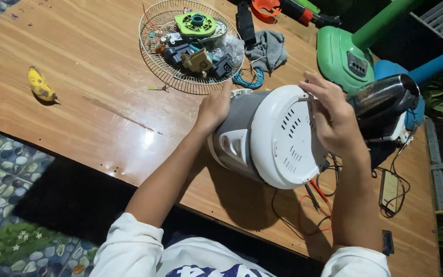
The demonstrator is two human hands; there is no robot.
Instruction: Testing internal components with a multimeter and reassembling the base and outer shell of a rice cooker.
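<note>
A white and grey electric pot [262, 136] lies on its side on the wooden table [93, 97], its round white base with vent slots facing me. My left hand [214, 107] grips the far side of its body. My right hand [334, 119] rests on the edge of the base, fingers curled and pinching something small and dark that I cannot make out. Red and black wires [316, 197] trail from under the pot toward the table's near edge.
A round wire fan grille [152, 56] holds green and blue parts. A grey cloth [268, 48], a banana [40, 84], a green fan base [342, 56], a shiny metal kettle [383, 102] and a small meter [388, 190] lie around.
</note>
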